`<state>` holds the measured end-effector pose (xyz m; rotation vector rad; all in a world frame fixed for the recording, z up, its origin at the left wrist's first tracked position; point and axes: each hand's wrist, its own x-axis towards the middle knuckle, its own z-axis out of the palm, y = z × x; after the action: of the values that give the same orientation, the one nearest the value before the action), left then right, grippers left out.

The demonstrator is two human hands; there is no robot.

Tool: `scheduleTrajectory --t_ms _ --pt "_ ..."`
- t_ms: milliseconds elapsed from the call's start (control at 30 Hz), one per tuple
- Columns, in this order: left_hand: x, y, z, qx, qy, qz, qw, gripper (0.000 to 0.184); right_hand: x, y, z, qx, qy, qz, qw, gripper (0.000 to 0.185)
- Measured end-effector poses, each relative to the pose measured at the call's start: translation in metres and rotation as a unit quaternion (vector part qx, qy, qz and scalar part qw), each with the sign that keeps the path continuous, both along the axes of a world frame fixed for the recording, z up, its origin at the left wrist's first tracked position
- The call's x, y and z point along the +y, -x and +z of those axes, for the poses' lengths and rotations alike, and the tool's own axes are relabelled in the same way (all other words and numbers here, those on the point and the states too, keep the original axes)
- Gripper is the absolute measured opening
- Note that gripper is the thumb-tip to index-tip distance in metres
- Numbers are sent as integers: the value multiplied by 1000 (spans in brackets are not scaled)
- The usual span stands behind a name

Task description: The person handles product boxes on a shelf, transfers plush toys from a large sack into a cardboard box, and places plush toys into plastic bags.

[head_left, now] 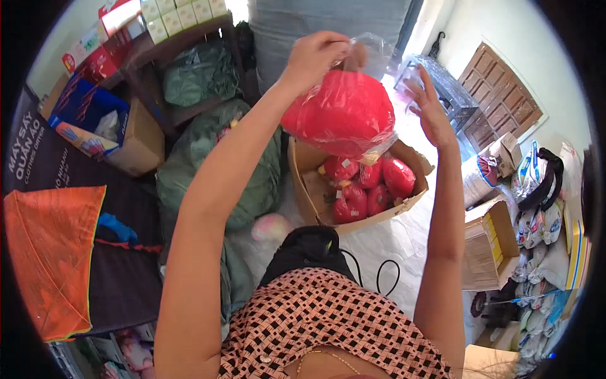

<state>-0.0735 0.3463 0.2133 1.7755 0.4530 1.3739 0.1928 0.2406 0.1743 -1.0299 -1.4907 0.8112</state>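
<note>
A large red bundle in a clear plastic bag (344, 110) hangs in the upper middle of the head view. My left hand (317, 58) pinches the gathered top of this bag. To the right of the bag, my right hand (429, 110) is raised with its fingers apart, holding nothing. Beneath the bundle stands an open cardboard box (307, 192), partly hidden by it. Several smaller red wrapped packages (351, 202) lie inside the box.
Large green sacks (221, 170) and a pink-white ball (271, 227) lie left of the box. A box with blue lining (142, 142) stands further left. At right are an open carton (489, 246), piled bags (540, 221) and a dark table (445, 88).
</note>
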Motion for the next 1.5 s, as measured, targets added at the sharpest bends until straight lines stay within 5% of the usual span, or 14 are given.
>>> scheduleTrajectory --t_ms 133,233,267,333,400,467,633,833,900,967,1033,1167,1367,1500 --pt "-2 -37 0 87 -156 -66 982 21 15 40 -14 -257 -32 -49 965 99" --pt "3 -48 1 73 -104 -22 992 25 24 47 -10 -70 59 23 995 71" --pt "13 -46 1 82 -100 -3 992 30 31 39 -15 -97 14 -17 995 42" --pt "31 -34 3 80 12 -116 990 58 34 31 -12 -134 19 -92 987 34" --pt "37 -12 -11 88 7 -55 995 61 34 30 -15 -106 22 -155 982 28" --pt "27 24 -41 110 -121 183 969 36 43 16 -29 -96 39 -163 981 28" --pt "-11 147 -200 217 191 88 953 37 62 5 -88 -198 139 -177 954 27" --pt "-252 291 -466 288 521 226 771 37 100 0 -182 -162 204 -195 946 26" --pt "-359 332 -512 618 178 117 757 25 111 -2 -208 -135 216 -201 946 28" --pt "-451 341 -524 547 509 111 655 24 130 -16 -239 -131 208 -193 950 31" --pt "-532 340 -526 268 798 225 490 29 142 -14 -253 -58 174 -236 954 34" --pt "-570 330 -501 215 877 245 354 35 155 -23 -241 -131 126 -321 930 40" --pt "-509 334 -542 56 813 266 516 36 94 -7 -248 -388 167 -174 890 22" --pt "-408 331 -542 47 765 265 585 37 31 32 -266 -369 254 24 894 20"
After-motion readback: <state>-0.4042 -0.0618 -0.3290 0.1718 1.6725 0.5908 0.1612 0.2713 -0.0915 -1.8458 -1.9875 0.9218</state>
